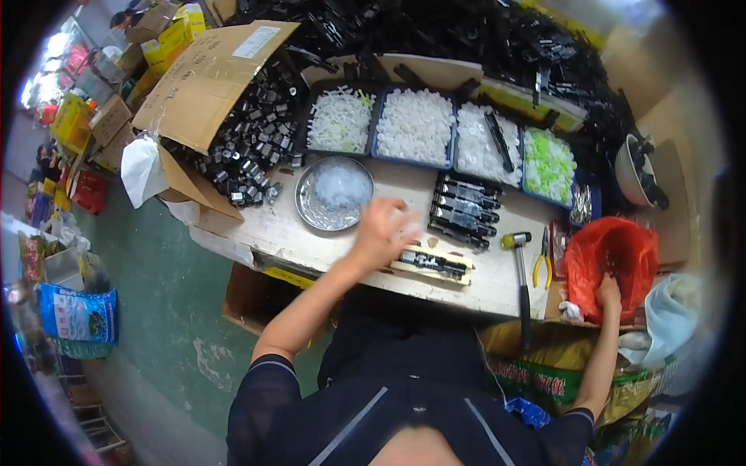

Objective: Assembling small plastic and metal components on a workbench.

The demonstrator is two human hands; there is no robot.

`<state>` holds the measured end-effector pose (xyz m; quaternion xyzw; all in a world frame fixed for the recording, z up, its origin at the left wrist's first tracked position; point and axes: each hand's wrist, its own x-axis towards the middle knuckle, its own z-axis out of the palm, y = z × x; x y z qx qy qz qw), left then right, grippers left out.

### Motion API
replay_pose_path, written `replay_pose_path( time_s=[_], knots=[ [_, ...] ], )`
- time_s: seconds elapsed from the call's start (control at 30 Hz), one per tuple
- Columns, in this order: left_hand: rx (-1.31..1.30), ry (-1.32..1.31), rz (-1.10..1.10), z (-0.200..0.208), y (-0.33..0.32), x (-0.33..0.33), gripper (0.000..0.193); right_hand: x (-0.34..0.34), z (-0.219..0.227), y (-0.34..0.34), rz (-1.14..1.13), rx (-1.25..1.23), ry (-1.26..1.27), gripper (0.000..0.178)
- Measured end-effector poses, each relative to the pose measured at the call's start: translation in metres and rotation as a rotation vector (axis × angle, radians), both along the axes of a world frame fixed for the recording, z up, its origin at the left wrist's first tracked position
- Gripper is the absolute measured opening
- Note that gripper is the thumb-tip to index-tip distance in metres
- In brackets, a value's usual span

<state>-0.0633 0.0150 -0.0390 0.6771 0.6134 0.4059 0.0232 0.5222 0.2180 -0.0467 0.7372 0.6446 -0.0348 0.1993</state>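
My left hand [381, 235] is over the bench, between a round metal bowl [309, 220] of translucent white pieces and a light-coloured holding block [458, 277]. Its fingers are bent and blurred; a pale smear shows at the tips, too unclear to name. A black elongated mechanism [435, 264] lies in the block, just below that hand. Far to the right, my right hand [609, 293] reaches into a red plastic bag [579, 256], its fingers hidden inside. Several similar black mechanisms [465, 208] lie in a stack behind the block.
A hammer [523, 287] and yellow-handled pliers [542, 264] lie right of the block. Behind stand trays of white parts [414, 126] and of green-and-white parts [549, 165]. An open cardboard box [210, 85] of dark metal pieces fills the left. Black parts [497, 39] pile up at the back.
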Motion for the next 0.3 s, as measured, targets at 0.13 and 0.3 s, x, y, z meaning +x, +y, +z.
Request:
replay_pose_path(
  time_s=[0.13,0.3],
  knots=[
    [-0.073,-0.246,0.338,0.035,0.062,-0.103,0.024,-0.018,0.035,-0.001,-0.076,0.141,0.024,0.05],
    [-0.416,0.247,0.647,0.026,0.097,-0.176,0.02,0.037,-0.025,0.055,-0.097,0.058,0.084,0.065]
  ],
)
